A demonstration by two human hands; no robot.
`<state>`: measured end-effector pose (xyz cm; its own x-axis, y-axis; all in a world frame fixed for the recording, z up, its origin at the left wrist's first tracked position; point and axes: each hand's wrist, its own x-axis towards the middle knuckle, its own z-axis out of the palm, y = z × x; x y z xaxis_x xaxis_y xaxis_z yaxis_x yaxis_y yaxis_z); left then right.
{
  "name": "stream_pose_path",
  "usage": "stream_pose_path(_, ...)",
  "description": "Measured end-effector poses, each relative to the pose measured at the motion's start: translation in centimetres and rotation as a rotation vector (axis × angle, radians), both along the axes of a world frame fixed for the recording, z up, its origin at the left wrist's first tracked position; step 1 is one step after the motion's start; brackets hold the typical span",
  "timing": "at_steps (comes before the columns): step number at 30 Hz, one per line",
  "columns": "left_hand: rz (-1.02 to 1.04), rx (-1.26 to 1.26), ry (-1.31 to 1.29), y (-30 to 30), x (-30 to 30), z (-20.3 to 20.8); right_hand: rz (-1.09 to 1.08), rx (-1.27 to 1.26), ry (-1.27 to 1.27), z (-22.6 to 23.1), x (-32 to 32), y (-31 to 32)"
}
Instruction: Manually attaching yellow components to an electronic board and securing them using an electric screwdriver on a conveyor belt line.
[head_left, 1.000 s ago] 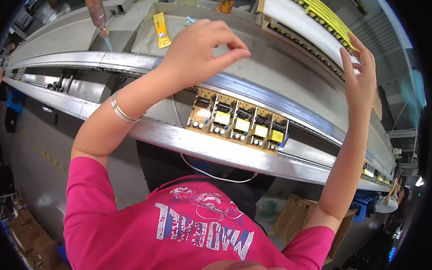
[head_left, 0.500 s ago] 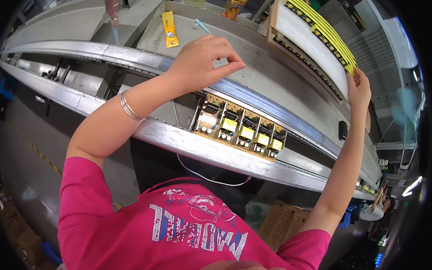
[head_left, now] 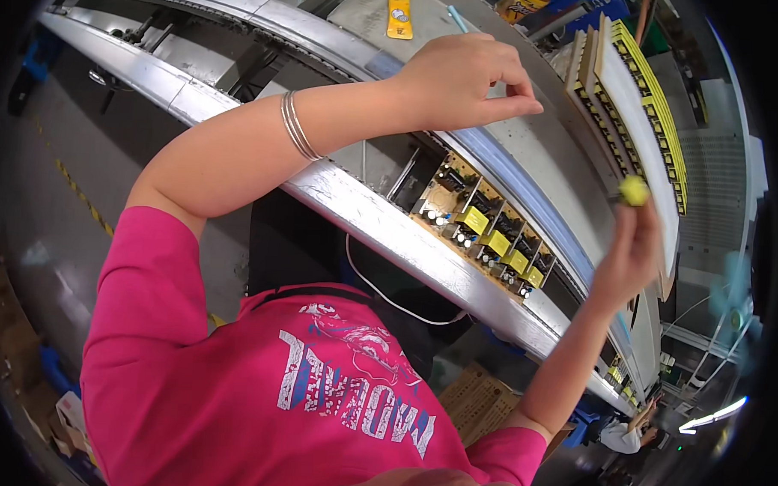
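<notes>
My right hand (head_left: pixel 631 251) pinches a small yellow-wrapped transformer (head_left: pixel 634 191) by its end, beside the stacked trays. It is somewhat blurred. Rows of yellow-topped transformers (head_left: pixel 655 102) fill the upper tray, with white sheet under them. My left hand (head_left: pixel 480 82) hovers above the far conveyor rail, its fingers curled and the thumb drawn close to them. Whether anything sits between those fingertips is hidden. Below it, between the rails, lies a brown circuit board panel (head_left: pixel 484 233) with several yellow transformers, dark parts and capacitors; its left section shows no yellow transformer.
Metal conveyor rails (head_left: pixel 356 203) run diagonally across in front of me. On the grey bench beyond lie a yellow sachet (head_left: pixel 400 12) and a light-blue stick (head_left: pixel 458 20); a bottle (head_left: pixel 523 3) stands farther back. A cardboard box (head_left: pixel 474 396) is on the floor. Another person (head_left: pixel 626 435) works far right.
My right hand has come away from the tray's edge toward me, with a yellow transformer now showing in its fingers. The whole view has turned, shifting the board and left hand rightward.
</notes>
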<state>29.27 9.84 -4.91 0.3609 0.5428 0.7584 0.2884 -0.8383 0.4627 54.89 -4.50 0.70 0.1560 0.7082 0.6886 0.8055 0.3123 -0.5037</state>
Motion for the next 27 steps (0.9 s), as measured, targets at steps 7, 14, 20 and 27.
stream_pose_path(7, -0.022, -0.016, -0.006, 0.1, 0.5, -0.2, 0.279, -0.511, 0.023, -4.2, -9.4, -2.4)
stream_pose_path(14, -0.044, -0.007, -0.005, -0.1, 0.6, -0.5, 0.266, -0.504, -0.203, -5.6, -9.9, -2.2)
stream_pose_path(20, -0.039, -0.034, 0.033, -0.2, 0.3, -0.5, 0.266, -0.484, -0.286, -4.7, -10.4, -1.9)
stream_pose_path(27, -0.045, -0.028, 0.049, -0.1, 0.3, -0.9, 0.219, -0.517, -0.321, -4.3, -10.7, -2.3)
